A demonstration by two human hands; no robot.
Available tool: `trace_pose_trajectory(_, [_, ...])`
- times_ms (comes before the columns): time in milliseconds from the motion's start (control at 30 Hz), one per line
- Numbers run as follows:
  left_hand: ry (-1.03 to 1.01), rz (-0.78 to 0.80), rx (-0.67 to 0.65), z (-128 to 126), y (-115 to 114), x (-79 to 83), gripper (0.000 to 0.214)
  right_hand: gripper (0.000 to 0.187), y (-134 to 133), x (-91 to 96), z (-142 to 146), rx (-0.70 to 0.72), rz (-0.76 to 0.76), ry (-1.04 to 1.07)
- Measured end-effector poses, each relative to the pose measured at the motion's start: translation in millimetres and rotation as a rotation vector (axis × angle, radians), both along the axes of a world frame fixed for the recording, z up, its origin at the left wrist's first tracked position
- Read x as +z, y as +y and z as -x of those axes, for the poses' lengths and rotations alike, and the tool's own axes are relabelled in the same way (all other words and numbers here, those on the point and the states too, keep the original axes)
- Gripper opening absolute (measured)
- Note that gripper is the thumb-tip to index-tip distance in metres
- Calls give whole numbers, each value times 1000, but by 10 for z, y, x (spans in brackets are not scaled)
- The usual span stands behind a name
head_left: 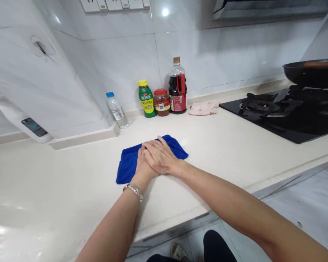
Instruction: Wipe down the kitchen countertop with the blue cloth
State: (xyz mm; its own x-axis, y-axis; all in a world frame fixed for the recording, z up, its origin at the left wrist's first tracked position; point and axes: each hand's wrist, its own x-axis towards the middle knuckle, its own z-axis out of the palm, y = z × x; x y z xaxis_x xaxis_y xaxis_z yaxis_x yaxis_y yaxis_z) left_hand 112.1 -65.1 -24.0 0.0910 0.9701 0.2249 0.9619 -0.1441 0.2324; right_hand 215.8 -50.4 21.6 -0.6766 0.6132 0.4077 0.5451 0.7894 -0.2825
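Note:
A blue cloth (pixel 128 165) lies on the pale countertop in front of me. My left hand (pixel 141 164), with a silver bracelet at the wrist, presses palm down on it. Across the back of that hand rests my right hand (pixel 160 155), its fingers stretched out together and covering most of the left fingers. Both hands look flat rather than clenched. Folds of the cloth stick out to the left and right of them, while the part below the palms is hidden.
Along the tiled wall stand a clear bottle (pixel 117 111) with a blue cap, a green squeeze bottle (pixel 147 100), a red-lidded jar (pixel 161 103) and a soy sauce bottle (pixel 177 89). A pinkish cloth (pixel 204 108) lies beside the black gas stove (pixel 284 125), which carries a wok (pixel 311 75).

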Motion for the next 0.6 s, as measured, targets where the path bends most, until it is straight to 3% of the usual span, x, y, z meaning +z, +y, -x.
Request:
trace_pose_trajectory(100, [-25, 49, 13, 35, 31, 63, 87, 40, 163, -12, -57, -28, 64, 39])
trace_pose_trajectory(300, [-68, 17, -67, 79, 32, 120, 59, 46, 273, 5, -164, 3, 218, 77])
trace_pose_trajectory(467, [-111, -57, -113, 281, -312, 185, 51, 49, 220, 64, -202, 23, 291, -63])
trace_pose_trajectory(600, [-107, -39, -4, 726, -736, 273, 57, 55, 48, 93, -320, 14, 259, -281])
